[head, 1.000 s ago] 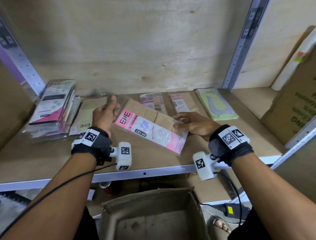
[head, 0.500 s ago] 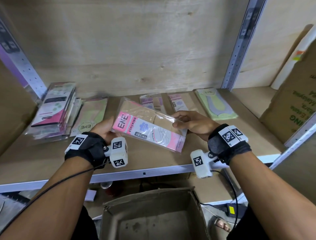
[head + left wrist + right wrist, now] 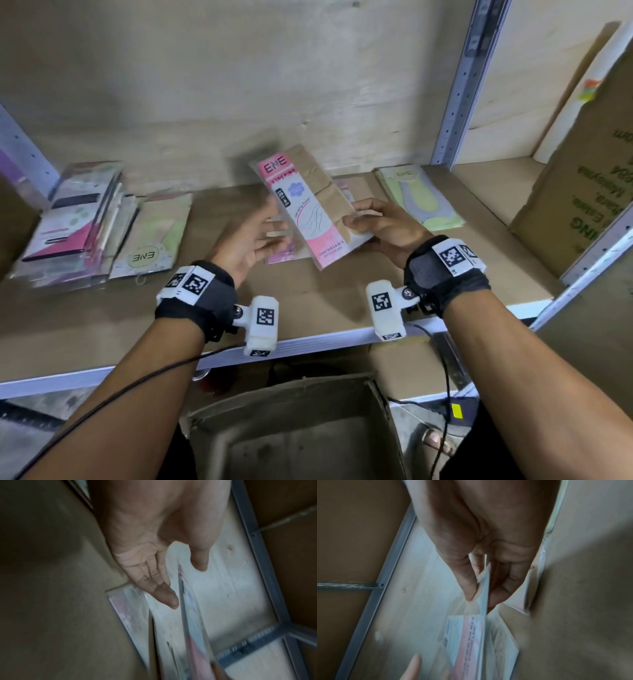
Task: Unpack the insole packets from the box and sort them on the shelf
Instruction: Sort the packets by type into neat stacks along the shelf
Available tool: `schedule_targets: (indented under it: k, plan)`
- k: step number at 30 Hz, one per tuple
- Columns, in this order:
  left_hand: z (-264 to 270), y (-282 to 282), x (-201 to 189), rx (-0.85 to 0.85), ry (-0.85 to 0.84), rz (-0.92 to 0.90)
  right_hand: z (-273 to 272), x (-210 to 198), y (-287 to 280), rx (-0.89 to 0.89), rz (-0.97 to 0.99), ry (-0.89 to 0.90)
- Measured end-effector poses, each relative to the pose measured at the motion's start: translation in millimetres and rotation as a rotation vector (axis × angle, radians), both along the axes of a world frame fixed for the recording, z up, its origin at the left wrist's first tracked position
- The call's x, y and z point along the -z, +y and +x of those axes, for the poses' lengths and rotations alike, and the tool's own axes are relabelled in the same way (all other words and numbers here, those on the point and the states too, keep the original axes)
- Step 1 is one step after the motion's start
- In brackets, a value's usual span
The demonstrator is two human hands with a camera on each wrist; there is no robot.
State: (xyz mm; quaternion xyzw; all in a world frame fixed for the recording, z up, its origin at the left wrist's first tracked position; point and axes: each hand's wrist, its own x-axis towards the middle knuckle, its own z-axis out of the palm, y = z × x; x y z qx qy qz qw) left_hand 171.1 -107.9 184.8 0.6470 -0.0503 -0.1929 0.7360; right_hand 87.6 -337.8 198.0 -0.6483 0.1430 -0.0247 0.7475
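- While our right hand [image 3: 383,229] pinches the lower corner of the pink packet [image 3: 305,209], thumb on one face and fingers [image 3: 501,592] on the other, the packet stands tilted up off the shelf [image 3: 308,298], its ENE header toward the back wall.
- Our left hand [image 3: 250,240] sits just beside the packet's left edge with fingers [image 3: 164,595] straight and spread, gripping nothing; whether a fingertip brushes the wrapper we cannot tell, as both wrist views are blurred.
- Under and behind the lifted packet, more pink packets [image 3: 281,255] lie flat on the shelf, which reads to us as the pile this one belongs to.
- Further out, sorted groups already lie on the shelf: a leaning stack of dark-and-pink packets [image 3: 72,219] at far left, green ENE packets [image 3: 154,236] next to it, and green-and-grey packets [image 3: 418,195] to the right.
- Below the shelf, the box [image 3: 294,431] stands open, and the part of its floor we see holds no packets.
- We judge the task nearly done: the unpacking looks finished as far as the box shows, and what is left is to lay this packet on its pile.
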Motion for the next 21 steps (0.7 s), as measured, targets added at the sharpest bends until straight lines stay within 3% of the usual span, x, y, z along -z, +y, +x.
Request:
schedule_targets:
  k: [6, 11, 15, 18, 21]
  plan:
    - [-2, -41, 2, 0.025, -0.154, 0.080, 16, -3, -11, 0.101, 0.063, 0.017]
    - [15, -63, 3, 0.014, -0.124, 0.042, 27, -6, -28, 0.124, 0.027, 0.045]
    - [22, -81, 9, 0.013, -0.101, 0.069, 34, -11, -44, 0.134, -0.175, 0.166]
    - [22, -97, 9, 0.021, -0.108, 0.166, 34, -16, -52, 0.154, -0.515, 0.262]
    - [19, -110, 4, 0.062, -0.090, 0.274, 31, -21, -56, 0.168, -0.710, 0.320]
